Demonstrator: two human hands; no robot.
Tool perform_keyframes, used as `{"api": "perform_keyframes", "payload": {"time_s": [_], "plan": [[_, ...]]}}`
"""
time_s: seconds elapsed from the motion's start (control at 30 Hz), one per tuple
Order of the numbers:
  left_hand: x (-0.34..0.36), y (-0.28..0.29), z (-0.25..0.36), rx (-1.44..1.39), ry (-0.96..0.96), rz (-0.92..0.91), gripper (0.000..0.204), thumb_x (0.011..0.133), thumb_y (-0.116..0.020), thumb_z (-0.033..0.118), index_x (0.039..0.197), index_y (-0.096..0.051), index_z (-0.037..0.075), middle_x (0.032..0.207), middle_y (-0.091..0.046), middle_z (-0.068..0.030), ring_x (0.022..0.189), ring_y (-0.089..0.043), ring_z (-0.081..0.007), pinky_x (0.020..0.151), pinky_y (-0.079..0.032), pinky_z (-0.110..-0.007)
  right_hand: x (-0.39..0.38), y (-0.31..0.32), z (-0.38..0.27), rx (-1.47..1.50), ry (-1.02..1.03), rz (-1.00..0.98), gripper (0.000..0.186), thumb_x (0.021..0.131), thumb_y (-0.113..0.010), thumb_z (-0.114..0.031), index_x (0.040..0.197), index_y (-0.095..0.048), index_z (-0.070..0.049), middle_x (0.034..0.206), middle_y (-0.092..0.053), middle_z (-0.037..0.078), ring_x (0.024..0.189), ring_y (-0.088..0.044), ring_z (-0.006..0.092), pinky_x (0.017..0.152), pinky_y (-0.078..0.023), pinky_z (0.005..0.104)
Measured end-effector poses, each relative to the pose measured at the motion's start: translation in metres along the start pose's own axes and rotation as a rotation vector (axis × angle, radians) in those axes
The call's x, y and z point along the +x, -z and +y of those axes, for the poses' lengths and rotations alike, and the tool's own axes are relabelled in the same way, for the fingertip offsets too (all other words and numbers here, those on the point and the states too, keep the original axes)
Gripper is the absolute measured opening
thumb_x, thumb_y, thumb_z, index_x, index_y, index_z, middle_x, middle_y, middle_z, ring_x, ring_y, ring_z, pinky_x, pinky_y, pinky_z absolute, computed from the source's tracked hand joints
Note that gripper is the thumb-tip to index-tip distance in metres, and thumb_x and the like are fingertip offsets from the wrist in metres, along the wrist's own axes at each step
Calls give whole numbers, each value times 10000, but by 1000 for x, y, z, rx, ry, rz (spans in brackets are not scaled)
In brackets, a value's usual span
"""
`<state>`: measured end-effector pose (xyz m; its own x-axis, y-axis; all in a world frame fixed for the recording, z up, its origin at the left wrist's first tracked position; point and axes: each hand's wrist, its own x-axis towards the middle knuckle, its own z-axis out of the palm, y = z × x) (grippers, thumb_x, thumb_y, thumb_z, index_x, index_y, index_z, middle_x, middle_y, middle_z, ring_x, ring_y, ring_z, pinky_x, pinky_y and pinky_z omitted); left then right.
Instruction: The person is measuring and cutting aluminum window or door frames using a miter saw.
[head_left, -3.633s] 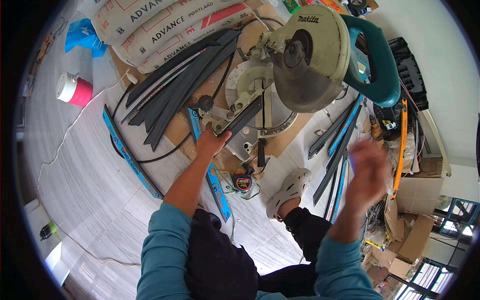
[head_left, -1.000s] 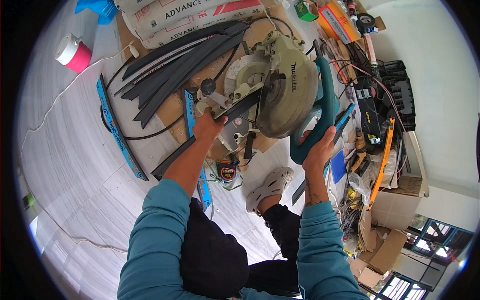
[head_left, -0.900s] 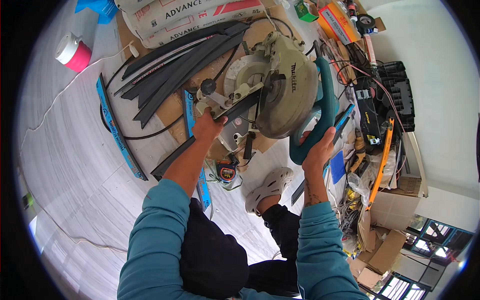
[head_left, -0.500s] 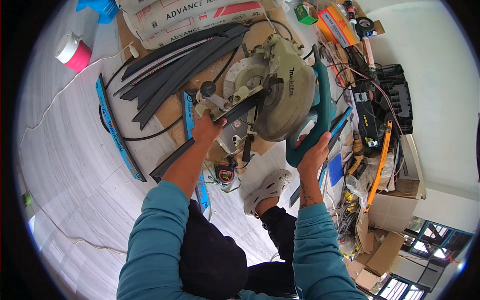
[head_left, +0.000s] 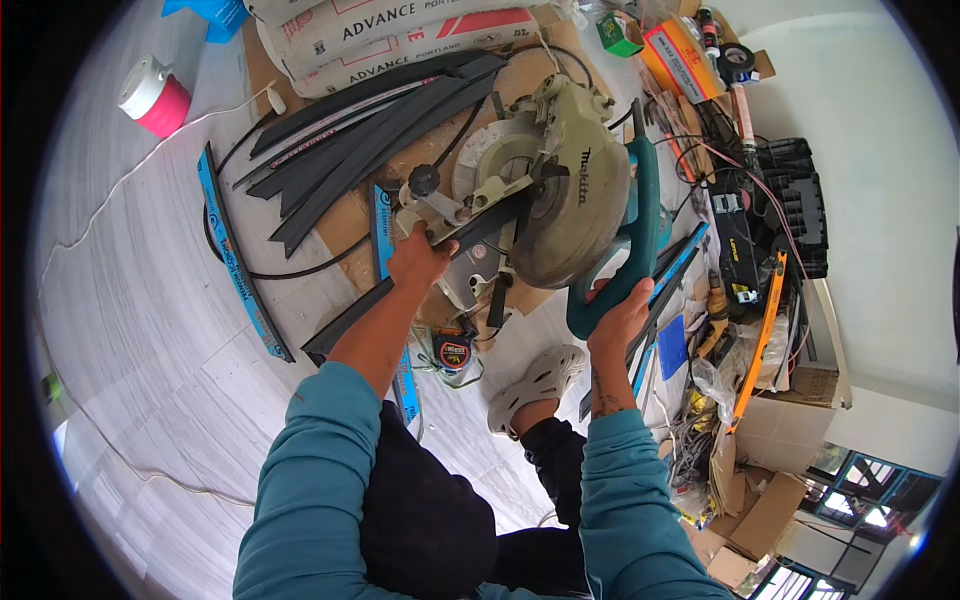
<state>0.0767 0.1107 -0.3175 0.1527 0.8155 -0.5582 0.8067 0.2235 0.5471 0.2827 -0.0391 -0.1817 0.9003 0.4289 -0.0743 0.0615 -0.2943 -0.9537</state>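
My left hand (head_left: 420, 262) is closed around a long dark trim strip (head_left: 350, 318), pressing it along the fence of a miter saw (head_left: 572, 215). One end of the strip runs under the saw's rounded guard; the other slants down toward the floor at left. My right hand (head_left: 618, 322) grips the lower part of the saw's teal handle (head_left: 648, 210). Beside my left hand is a black clamp knob (head_left: 424, 180). The guard hides the blade's cutting edge, so I cannot tell whether it touches the strip.
Dark strips (head_left: 375, 140) lie on cardboard beyond my left hand, near cement bags (head_left: 400, 50). A tape measure (head_left: 452, 350) sits before the saw, near my shoe (head_left: 535, 388). Blue-faced strips (head_left: 235, 255) lie at left. An orange level (head_left: 762, 335) and tangled cables are at right.
My right hand and the saw handle have shifted slightly left and down, lowering the saw head a little. My left hand stays on the strip. The whole view has shifted slightly.
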Motion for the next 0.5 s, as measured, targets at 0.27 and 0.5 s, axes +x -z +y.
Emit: {"api": "perform_keyframes", "payload": {"time_s": [0.27, 0.5], "plan": [[6, -14, -7, -8, -10, 30, 716, 768, -715, 570, 1330, -507, 178, 1088, -697, -148, 1028, -663, -333, 826, -512, -476, 1, 1, 24, 24, 75, -24, 687, 983, -316, -619, 881, -559, 15, 669, -621, 122, 575, -605, 201, 546, -475, 303], [2, -9, -7, 10, 2, 56, 722, 769, -715, 558, 1327, -506, 151, 1060, -703, -157, 1015, -667, -341, 829, -514, -470, 9, 0, -56, -72, -63, 27, 690, 953, -379, -646, 906, -567, 15, 675, -623, 127, 527, -601, 211, 492, -484, 332]]}}
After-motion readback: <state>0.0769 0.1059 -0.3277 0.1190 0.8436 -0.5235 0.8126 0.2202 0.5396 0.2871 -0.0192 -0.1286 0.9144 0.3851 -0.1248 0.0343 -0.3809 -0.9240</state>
